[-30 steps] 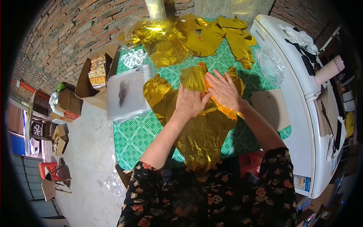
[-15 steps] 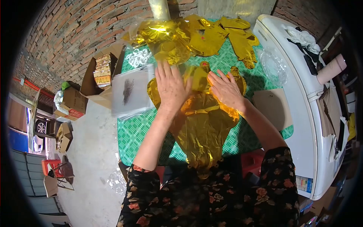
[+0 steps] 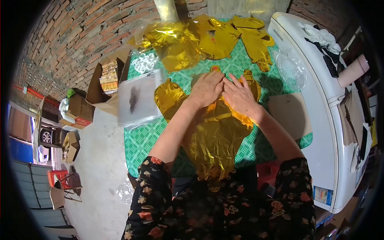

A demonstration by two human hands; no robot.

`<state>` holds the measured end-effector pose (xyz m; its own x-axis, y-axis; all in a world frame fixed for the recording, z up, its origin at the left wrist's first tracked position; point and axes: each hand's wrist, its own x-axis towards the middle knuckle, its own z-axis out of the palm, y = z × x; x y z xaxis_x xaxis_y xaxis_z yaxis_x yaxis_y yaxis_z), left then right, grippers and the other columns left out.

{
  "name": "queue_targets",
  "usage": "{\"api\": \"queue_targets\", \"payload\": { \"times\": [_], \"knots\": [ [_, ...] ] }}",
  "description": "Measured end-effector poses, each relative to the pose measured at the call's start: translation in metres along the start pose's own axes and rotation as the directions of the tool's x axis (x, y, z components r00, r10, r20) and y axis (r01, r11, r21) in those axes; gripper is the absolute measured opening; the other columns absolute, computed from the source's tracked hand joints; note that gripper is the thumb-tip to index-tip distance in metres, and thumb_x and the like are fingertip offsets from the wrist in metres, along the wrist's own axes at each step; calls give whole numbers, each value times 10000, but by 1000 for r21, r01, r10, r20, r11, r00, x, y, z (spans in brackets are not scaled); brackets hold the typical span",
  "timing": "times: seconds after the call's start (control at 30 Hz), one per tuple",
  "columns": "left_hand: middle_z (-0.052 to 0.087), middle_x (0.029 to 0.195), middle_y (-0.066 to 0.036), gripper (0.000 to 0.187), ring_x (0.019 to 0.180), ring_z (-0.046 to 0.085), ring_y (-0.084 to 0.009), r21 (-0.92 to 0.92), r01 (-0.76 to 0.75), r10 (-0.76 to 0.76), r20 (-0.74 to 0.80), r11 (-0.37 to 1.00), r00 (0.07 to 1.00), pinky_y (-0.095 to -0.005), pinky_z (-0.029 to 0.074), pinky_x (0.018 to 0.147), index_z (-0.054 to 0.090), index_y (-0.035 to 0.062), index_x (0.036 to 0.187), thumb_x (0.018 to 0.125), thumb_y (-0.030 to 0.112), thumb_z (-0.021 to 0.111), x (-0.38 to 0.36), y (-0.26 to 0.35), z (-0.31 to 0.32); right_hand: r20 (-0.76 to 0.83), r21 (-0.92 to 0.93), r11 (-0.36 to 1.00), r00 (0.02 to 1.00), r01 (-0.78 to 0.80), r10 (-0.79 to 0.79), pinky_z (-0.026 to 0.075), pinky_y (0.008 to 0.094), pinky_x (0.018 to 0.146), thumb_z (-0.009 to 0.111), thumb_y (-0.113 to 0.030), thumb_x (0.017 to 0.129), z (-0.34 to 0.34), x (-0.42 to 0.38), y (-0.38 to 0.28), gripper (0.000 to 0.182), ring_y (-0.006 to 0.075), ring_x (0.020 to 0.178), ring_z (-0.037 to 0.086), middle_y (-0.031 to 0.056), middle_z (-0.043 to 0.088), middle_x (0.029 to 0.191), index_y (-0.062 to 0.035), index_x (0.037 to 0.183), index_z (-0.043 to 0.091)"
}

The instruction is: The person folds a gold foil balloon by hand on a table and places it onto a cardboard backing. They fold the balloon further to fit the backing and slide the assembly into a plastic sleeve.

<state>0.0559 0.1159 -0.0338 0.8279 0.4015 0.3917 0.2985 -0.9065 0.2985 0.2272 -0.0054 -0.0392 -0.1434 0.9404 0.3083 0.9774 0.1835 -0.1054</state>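
A flat gold foil balloon (image 3: 214, 138) lies on the green checked tablecloth (image 3: 140, 148), its narrow lower end hanging past the near table edge. Flat on its upper middle rests my left hand (image 3: 206, 90), fingers extended. My right hand (image 3: 240, 96) lies beside it on the right part of the foil, fingers stretched out and slightly apart. The fingertips of both hands almost meet. Neither hand grips anything. Part of the foil under the palms is hidden.
More gold foil balloons (image 3: 218, 40) and a clear-wrapped gold bundle (image 3: 172, 44) lie at the back. White rings (image 3: 145, 63), clear plastic bags (image 3: 138, 98) and a cardboard sheet (image 3: 290, 114) flank the work. A white fridge (image 3: 316, 120) stands right; an open carton (image 3: 98, 90) left.
My left hand has come down onto the foil and moved right, close to my right hand. The right hand has stayed in nearly the same place.
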Motion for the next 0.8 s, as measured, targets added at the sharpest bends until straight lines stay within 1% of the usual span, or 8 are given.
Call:
{"api": "queue_targets", "payload": {
  "times": [0.07,0.17,0.2,0.27,0.37,0.5,0.6,0.8],
  "knots": [
    [575,1456,-175,469,1411,475,-342,-38,4,-7,-71,999,997,-460,325,1203,522,10,1424,1067,298,423,-1,0,3,-1,-9,1000,1000,-6,6,146,608,1256,496,-336,1071,4,0,1,479,346,1547,287,107,432,1621,-20,1422,573],
    [544,1507,-164,499,1447,444,-324,-30,25,-27,-56,999,998,-465,304,1218,496,24,1475,1071,305,411,-3,-1,8,15,-20,1000,1000,-16,17,139,605,1260,506,-326,1067,6,1,3,515,343,1548,285,99,408,1642,-30,1487,523],
    [525,1531,-155,512,1461,430,-315,26,24,-22,-62,999,998,-472,293,1223,482,32,1496,1072,310,407,-4,-4,14,26,-22,1000,999,-18,19,137,604,1261,510,-322,1064,5,0,2,530,342,1549,285,97,400,1648,-34,1508,505],
    [486,1580,-138,539,1489,401,-297,138,21,-11,-73,990,997,-486,271,1234,455,48,1537,1075,320,399,-5,-6,19,-2,-15,1000,1000,-2,2,140,606,1259,517,-317,1060,6,0,2,546,343,1547,288,95,398,1650,-38,1528,480],
    [398,1649,-124,552,1543,337,-285,186,73,-74,-5,980,997,-503,228,1264,382,83,1596,1085,292,400,-8,-2,18,-3,-32,999,1000,5,-5,149,610,1256,527,-315,1055,5,0,2,570,347,1543,294,89,395,1652,-47,1552,451],
    [381,1659,-123,560,1549,324,-284,231,72,-72,-10,970,997,-515,216,1267,385,89,1596,1078,301,405,-7,-2,20,2,-35,999,1000,-6,7,167,613,1250,541,-310,1048,-3,0,-3,580,350,1536,308,80,398,1650,-55,1560,442],
    [370,1665,-122,568,1554,312,-284,273,82,-89,14,959,996,-511,206,1273,386,95,1597,1072,311,393,-8,-2,20,-2,-46,999,1000,8,-9,178,608,1249,558,-313,1039,-5,-5,-2,560,335,1525,332,75,432,1629,-57,1531,484],
    [338,1683,-114,582,1566,284,-273,293,116,-143,71,949,987,-504,187,1284,374,105,1603,1059,312,360,-4,3,17,-97,-141,986,990,86,-100,238,591,1230,639,-302,993,-8,-32,-7,462,287,1492,394,67,569,1501,-63,1388,630]
  ]
}}
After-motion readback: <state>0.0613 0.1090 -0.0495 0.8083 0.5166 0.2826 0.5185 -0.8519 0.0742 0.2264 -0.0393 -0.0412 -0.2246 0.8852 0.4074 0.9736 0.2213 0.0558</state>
